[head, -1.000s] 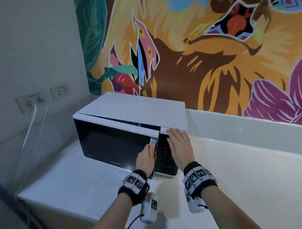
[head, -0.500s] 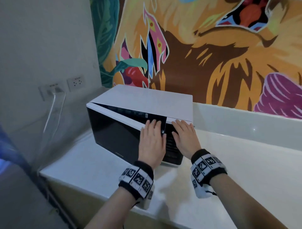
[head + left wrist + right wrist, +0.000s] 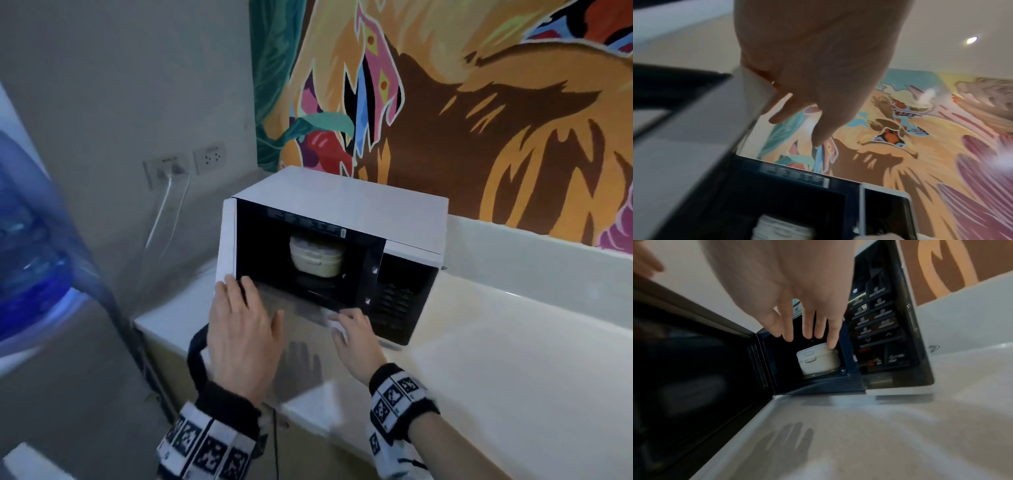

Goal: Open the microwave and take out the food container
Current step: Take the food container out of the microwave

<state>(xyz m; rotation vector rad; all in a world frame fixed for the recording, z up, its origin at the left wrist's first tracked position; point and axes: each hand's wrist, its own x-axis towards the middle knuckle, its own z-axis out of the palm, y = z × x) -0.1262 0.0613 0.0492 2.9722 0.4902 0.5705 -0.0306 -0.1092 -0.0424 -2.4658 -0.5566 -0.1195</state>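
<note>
The microwave (image 3: 346, 222) door (image 3: 226, 238) stands wide open at the left, with the left hand (image 3: 241, 329) flat against its edge, fingers straight. The right hand (image 3: 352, 334), open and empty, hovers before the cavity. The white food container (image 3: 315, 257) sits upright on the turntable inside. Better to keep the door held, reach straight in, and grasp the container by both sides. It looks round, with its lid up; no long axis is clear.
</note>
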